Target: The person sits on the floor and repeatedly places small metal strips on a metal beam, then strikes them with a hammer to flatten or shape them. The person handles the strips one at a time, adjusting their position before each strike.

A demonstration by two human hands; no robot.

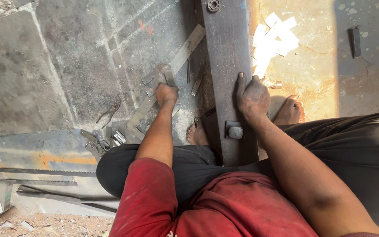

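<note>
My left hand (166,94) reaches down to the floor and closes around a short flat metal strip (169,77) among a small heap of strips. A longer flat strip (188,45) runs diagonally from that heap toward the upper right. My right hand (252,97) rests palm down on the right side of a broad dark steel beam (225,48) that runs away from me between my bare feet (197,131). Its fingers lie flat and spread on the beam's top. A square bolt head (235,131) sits on the beam just below my right wrist.
Pliers (109,113) lie on the stone floor to the left. Several small metal offcuts (106,141) are piled near my left knee. A hacksaw blade (31,170) lies on a painted steel sheet at lower left. Bright cut pieces (273,37) lie in sunlight right of the beam.
</note>
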